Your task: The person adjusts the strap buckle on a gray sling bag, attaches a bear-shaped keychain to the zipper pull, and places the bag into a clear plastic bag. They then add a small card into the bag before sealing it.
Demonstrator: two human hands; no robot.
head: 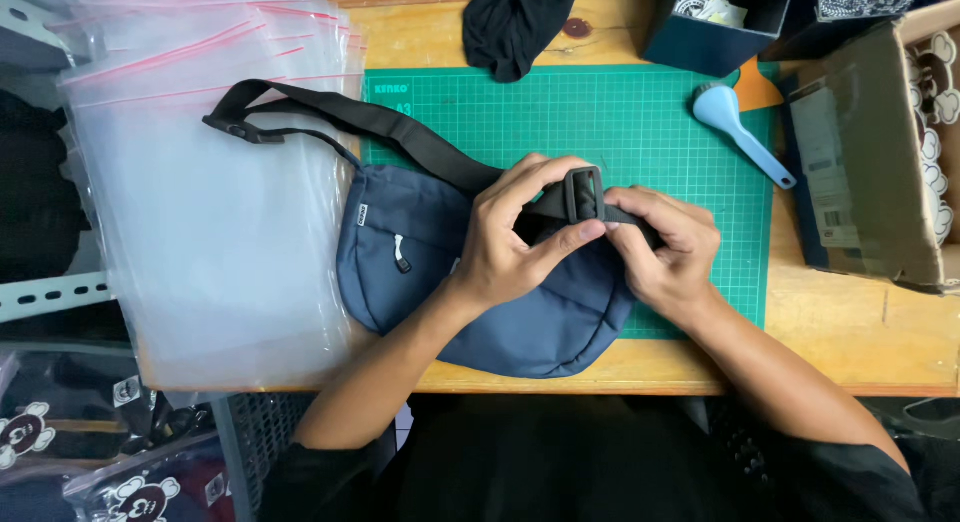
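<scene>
**Both hands work a strap buckle over a blue sling bag**

Nearest me, I see my left hand (515, 232) and right hand (668, 250) close together, both pinching the black strap (400, 130) at its buckle (584, 194), held above the bag, seemingly to steady it. The navy sling bag (480, 282) lies flat on the green cutting mat (650, 122), padded, zip pull showing. Left lie clear zip bags (200, 212); beyond, a blue scoop-like tool (735, 127) and black cloth (515, 22).

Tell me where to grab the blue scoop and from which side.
Take the blue scoop by its slim handle, coming from the right front: the handle slants toward that corner of the green cutting mat and lies bare, while the rounded bowl sits close to the dark box.
</scene>
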